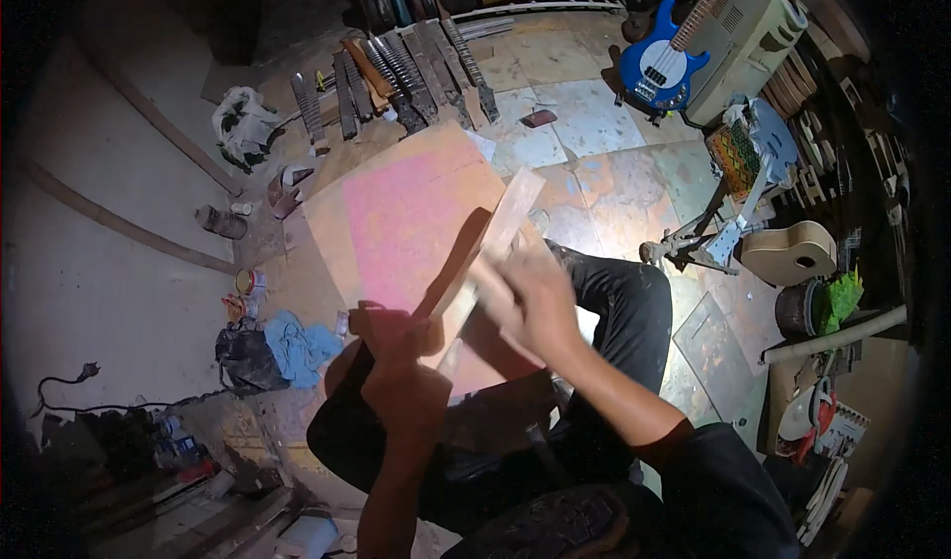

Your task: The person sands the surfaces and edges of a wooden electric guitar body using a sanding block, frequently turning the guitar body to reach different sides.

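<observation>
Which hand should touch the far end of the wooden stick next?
Probably the right hand: it's higher along the wooden stick, closer to that end. The left hand is by its lower end.

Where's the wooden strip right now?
Near the head view's centre, the wooden strip slants over the pink-patched board, lower end at the left hand, right hand at its right side.

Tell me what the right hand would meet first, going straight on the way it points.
The right hand would most likely meet the pale wooden strip first; blur and unclear depth hide whether the two are touching.
</observation>
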Motion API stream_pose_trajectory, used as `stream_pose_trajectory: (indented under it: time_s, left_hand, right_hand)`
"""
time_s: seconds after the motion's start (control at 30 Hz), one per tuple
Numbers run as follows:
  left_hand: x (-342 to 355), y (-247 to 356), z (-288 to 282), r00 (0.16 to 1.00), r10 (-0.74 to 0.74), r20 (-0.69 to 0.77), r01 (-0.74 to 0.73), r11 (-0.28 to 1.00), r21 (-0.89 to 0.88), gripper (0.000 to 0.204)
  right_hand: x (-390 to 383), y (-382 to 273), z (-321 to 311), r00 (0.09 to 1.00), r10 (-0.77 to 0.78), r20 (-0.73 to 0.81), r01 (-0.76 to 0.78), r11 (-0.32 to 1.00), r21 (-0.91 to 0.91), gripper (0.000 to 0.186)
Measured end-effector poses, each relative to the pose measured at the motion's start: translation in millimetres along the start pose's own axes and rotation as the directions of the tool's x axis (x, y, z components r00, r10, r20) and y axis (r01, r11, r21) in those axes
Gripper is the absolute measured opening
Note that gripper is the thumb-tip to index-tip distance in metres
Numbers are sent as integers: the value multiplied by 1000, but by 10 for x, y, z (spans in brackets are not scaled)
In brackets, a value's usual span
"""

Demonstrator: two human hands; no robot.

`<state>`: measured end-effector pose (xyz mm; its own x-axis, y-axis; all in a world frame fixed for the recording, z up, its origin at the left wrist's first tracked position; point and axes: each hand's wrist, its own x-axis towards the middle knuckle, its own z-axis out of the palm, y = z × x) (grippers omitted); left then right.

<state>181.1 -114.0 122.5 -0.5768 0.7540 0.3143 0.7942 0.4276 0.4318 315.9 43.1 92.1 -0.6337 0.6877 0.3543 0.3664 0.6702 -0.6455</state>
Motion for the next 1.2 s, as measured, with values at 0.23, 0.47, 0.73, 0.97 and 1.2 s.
stream_pose_trajectory:
  time_s: [0.23,0.47,0.73,0.97,1.2]
  left_hand:
    - [-407,-111,278,912,-322,252,254,929,270,24]
    - [-226,59,130,927,-304,219,286,952,113,43]
    - [-219,-14,167,959,-250,137,249,968,29,40]
    - [-83,155,-6,950,-204,236,191,979,79,44]
    - [-242,-71,124,991,-104,84,114,985,-126,40]
  right_hand:
    - [70,76,-180,999,19,29,-18,998,-55,39]
    - [159,61,-144,995,91,39,-89,995,-36,41]
    - [131,25,-93,997,1,72,1,1000,-27,42]
    - [178,-25,-133,990,109,91,-117,989,87,41]
    - [607,378,-309,996,50,77,-47,998,-48,38]
